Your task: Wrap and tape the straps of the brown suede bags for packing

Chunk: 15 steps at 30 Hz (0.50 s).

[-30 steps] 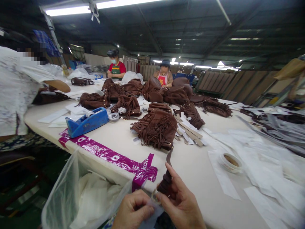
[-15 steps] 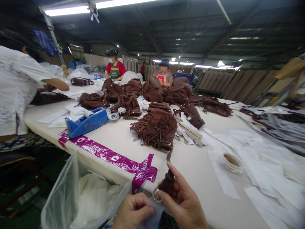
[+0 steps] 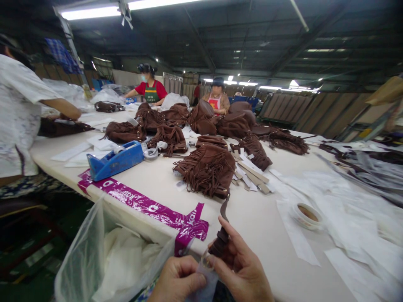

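Note:
At the table's front edge, my right hand (image 3: pixel 244 266) is closed around a dark brown strap (image 3: pixel 221 242) with a metal ring buckle (image 3: pixel 206 261) at its lower end. My left hand (image 3: pixel 181 277) pinches a thin, translucent white sheet (image 3: pixel 209 280), which lies against the buckle. From my right fingers the strap runs up to a brown fringed bag (image 3: pixel 209 170) lying on the table. Part of the strap is hidden inside my right palm.
A blue tape dispenser (image 3: pixel 116 160) stands left, by purple tape (image 3: pixel 138 199) along the edge. Below hangs a clear bag (image 3: pixel 82 247) of white scraps. Right lie a tape roll (image 3: pixel 307 215) and white sheets (image 3: pixel 349 209). Several brown bags (image 3: pixel 234 123) and co-workers (image 3: pixel 153 90) are beyond.
The white sheet now covers more of the ring buckle, with both hands almost in the same place. At left, a co-worker's arm has shifted; the one in red reaches an arm out.

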{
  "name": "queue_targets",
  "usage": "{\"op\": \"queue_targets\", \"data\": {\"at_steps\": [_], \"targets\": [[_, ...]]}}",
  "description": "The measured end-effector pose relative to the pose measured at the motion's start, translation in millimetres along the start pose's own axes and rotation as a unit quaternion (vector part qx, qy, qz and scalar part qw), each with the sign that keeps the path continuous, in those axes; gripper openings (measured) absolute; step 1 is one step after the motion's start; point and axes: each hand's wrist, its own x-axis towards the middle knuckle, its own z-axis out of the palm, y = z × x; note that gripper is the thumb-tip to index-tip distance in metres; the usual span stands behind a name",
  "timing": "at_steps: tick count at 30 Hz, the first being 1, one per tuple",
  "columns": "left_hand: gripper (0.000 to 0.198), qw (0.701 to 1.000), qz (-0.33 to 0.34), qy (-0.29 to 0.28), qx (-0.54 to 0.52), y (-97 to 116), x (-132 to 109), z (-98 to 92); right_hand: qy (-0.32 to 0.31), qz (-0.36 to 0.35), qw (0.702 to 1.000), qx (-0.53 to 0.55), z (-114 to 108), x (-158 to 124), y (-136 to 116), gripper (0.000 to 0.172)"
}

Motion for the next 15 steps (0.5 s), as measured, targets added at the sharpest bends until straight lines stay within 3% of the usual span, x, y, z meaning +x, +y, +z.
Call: {"op": "queue_targets", "data": {"at_steps": [4, 9, 15], "targets": [[0.040, 1.000, -0.012, -0.002, -0.018, 0.1, 0.4, 0.3, -0.015, 0.005, 1.000, -0.012, -1.2, -0.7, -1.8, 0.068], [0.040, 1.000, -0.017, 0.000, 0.008, 1.2, 0.5, 0.9, 0.075, 0.017, 0.995, 0.062, 5.8, 0.5, -15.5, 0.071], [0.040, 1.000, -0.016, 0.000, 0.009, 1.2, 0.4, 1.5, 0.076, 0.023, 0.994, 0.079, 9.7, 2.3, -18.8, 0.072]]}}
